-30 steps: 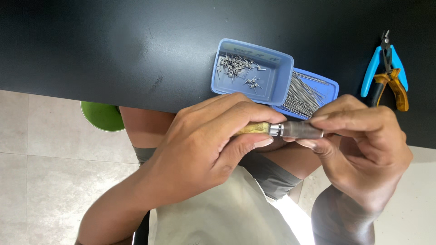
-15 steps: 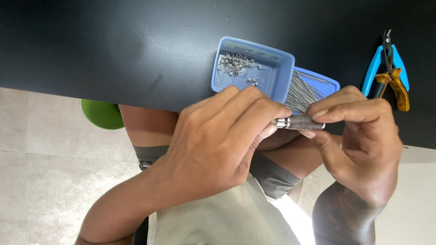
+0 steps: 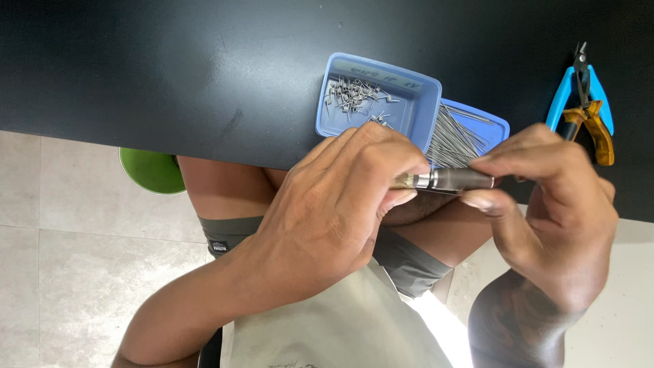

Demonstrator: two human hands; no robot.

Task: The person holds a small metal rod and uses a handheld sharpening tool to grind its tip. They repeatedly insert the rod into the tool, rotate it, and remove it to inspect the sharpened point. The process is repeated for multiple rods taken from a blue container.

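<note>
Presently left hand (image 3: 327, 218) and right hand (image 3: 545, 204) both pinch a small metal-collared tool (image 3: 446, 180), each grip pressed on it, just beside two blue trays (image 3: 426, 109) on black worktop (image 3: 170, 68).

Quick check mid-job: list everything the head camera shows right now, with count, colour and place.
Small cylindrical tool with dark barrel, silver collar and wooden end: one, held between both hands at the table edge.
Blue plastic tray with short bent metal pieces: one, on the table above the hands.
Blue plastic tray with long thin metal wires: one, just right of the first, partly behind the hands.
Blue-handled cutters: one, far right on the table.
Orange-handled pliers: one, lying against the cutters.
Black table: one, across the top.
Green round object: one, under the table edge, left.
Left hand: grips the wooden end.
Right hand: pinches the dark barrel.
</note>
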